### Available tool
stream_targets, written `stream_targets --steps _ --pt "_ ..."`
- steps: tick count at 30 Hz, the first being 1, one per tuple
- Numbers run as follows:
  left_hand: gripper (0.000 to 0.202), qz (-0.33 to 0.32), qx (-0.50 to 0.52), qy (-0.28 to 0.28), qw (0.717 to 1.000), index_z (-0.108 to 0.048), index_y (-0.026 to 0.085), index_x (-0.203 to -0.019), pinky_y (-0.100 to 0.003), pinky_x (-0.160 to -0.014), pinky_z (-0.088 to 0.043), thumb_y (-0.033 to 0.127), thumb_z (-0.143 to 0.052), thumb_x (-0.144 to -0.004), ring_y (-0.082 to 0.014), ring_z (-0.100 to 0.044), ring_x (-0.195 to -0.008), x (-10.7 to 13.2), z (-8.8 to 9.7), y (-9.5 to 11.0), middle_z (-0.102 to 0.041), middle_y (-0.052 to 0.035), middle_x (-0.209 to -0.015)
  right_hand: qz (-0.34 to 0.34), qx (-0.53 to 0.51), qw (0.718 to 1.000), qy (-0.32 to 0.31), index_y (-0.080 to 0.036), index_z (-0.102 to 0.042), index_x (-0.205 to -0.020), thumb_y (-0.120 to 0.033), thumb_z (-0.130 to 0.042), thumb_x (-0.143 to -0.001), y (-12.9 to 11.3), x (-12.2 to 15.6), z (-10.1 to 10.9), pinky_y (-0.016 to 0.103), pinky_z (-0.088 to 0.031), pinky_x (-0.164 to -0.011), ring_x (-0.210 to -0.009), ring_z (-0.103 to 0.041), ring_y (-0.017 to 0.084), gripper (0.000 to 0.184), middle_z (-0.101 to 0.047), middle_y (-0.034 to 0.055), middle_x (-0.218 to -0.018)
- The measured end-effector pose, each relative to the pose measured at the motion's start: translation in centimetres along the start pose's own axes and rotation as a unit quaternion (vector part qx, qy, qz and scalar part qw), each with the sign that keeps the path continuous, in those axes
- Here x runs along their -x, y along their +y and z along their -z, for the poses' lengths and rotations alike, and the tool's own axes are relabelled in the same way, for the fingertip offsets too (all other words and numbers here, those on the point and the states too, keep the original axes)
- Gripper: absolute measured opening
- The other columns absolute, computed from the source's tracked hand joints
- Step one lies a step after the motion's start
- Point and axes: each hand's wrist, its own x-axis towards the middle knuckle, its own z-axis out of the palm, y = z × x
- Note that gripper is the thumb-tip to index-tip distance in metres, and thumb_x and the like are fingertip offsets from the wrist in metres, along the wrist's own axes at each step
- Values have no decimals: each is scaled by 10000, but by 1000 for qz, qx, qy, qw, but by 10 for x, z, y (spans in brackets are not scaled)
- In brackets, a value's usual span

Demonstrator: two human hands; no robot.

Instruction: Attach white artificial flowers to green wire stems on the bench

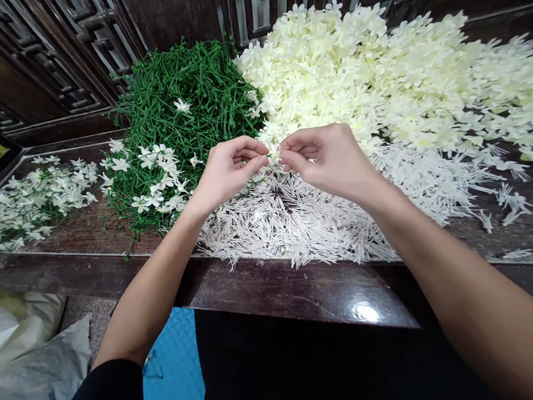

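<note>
My left hand (232,169) and my right hand (324,158) meet fingertip to fingertip over the bench, both closed in a pinch. Between them is a small white artificial flower (274,155), partly covered by the fingers; a bit of green stem shows at the left fingertips. Under the hands spreads a heap of thin white plastic stamens (293,222). Beyond them lies a large pile of cream-white petals (329,72). Left of my left hand is a tangled mound of green plastic stems (182,94), with several white flowers (160,178) resting on its near side.
A bunch of joined white flowers (30,205) lies at the bench's left end. The dark wooden bench (257,285) has a carved lattice back (94,20). Pale sacks (0,336) stand on the floor at lower left, beside a blue mat (180,363).
</note>
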Motion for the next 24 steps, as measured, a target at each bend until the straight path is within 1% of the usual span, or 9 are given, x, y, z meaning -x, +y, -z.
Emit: stream_targets --steps 5,9,12,14,17,20,24 --pt "41 -2 -3 -5 1000 -732 163 -857 -261 -678 -606 151 -714 -821 -125 -706 -691 0 0 -1 -773 -52 -802 -11 8 1000 -2 -224 -726 -720 -152 -684 -817 -2 -1 -2 568 -597 -788 -710 -667 240 128 -727 55 -776" --pt "22 -4 -9 -2 1000 -710 182 -816 -262 -643 -606 166 -708 -829 -129 -709 -654 0 0 -4 -755 -39 -754 0 -4 1000 -4 -232 -748 -775 -180 -689 -819 -1 -1 -2 550 -617 -777 -691 -665 221 90 -729 36 -752" --pt "41 -8 -14 6 1000 -693 185 -792 -246 -615 -591 160 -701 -823 -123 -699 -638 0 -1 -4 -746 -34 -747 2 -6 1000 -6 -221 -750 -789 -179 -671 -818 0 -1 -3 533 -626 -750 -663 -662 213 94 -727 40 -740" --pt "51 -18 -24 12 999 -686 180 -781 -235 -603 -581 152 -691 -823 -117 -691 -630 0 -2 -4 -743 -31 -743 6 -3 1000 -10 -215 -749 -789 -169 -665 -814 1 -1 -4 533 -621 -754 -658 -660 213 99 -725 44 -738" --pt "69 -37 -34 17 999 -673 179 -775 -226 -595 -573 139 -668 -831 -113 -685 -615 1 -3 -5 -719 -15 -697 19 6 1000 -12 -224 -743 -777 -165 -661 -812 3 -1 -6 544 -606 -804 -660 -652 211 107 -716 34 -732" --pt "85 -53 -41 12 998 -661 192 -777 -234 -603 -567 131 -653 -836 -113 -677 -615 2 -4 -7 -707 -3 -689 29 15 999 -12 -230 -728 -763 -163 -666 -815 4 -1 -7 548 -591 -840 -662 -640 205 106 -710 28 -741" --pt "107 -74 -63 3 995 -649 198 -788 -246 -615 -558 119 -622 -856 -119 -673 -631 3 -4 -9 -700 4 -683 22 20 999 -19 -214 -720 -769 -143 -677 -813 4 -1 -7 553 -581 -844 -677 -640 215 95 -714 49 -777"
